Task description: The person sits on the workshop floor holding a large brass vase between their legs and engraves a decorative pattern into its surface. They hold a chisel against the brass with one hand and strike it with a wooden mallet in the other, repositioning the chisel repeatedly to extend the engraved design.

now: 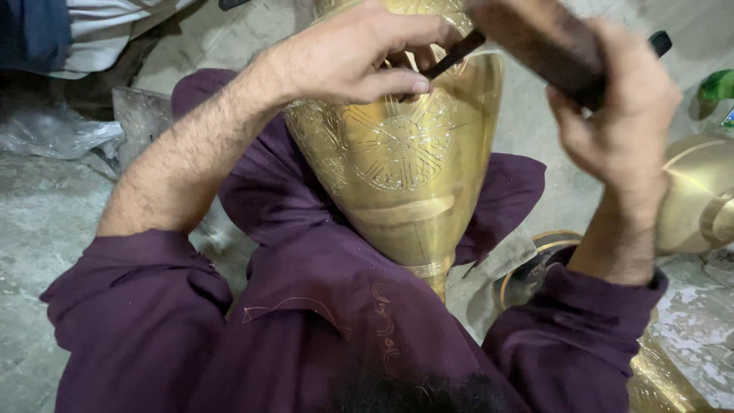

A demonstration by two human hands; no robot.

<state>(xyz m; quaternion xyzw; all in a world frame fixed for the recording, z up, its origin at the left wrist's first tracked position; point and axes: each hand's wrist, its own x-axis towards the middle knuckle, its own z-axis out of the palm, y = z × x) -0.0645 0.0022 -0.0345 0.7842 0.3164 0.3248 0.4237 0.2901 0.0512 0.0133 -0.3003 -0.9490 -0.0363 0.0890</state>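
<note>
A large brass vase with an engraved round flower pattern rests between my knees, its narrow foot pointing down toward me. My left hand presses on the vase's upper body and pinches a thin dark chisel against the metal. My right hand is raised to the right of the vase and grips a dark wooden mallet above the chisel's end. Purple sleeves cover both my arms.
A second brass vessel lies at the right edge, with a round brass-rimmed piece on the ground below it. Crumpled clear plastic lies at the left on the grey concrete floor. A green object sits at the far right.
</note>
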